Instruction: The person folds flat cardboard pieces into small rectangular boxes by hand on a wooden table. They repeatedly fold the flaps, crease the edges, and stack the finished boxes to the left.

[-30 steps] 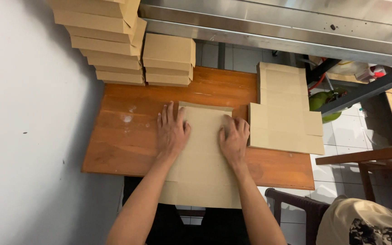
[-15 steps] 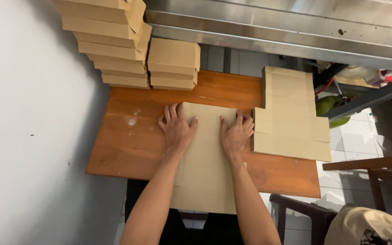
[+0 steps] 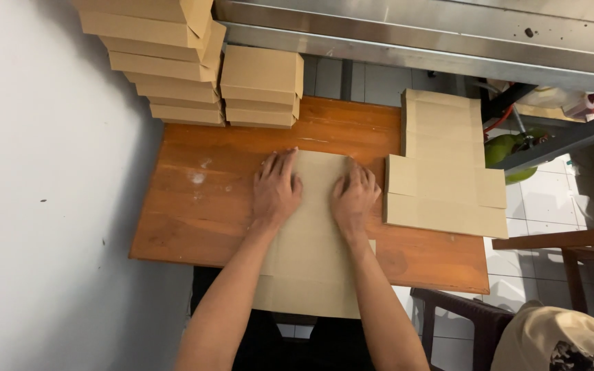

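Note:
A flat brown cardboard box blank lies on the wooden table, its near end hanging over the front edge. My left hand presses flat on the blank's left side, fingers spread. My right hand presses flat on its right side, fingers pointing away from me. Both palms rest near the blank's far end. Neither hand grips anything.
A stack of flat cardboard blanks lies at the table's right. Folded brown boxes stand at the back, with a taller stack by the grey wall. A steel counter edge runs behind. A dark chair is at lower right.
Both hands stayed pressed on the blank and shifted slightly toward its far end; the view moved a little.

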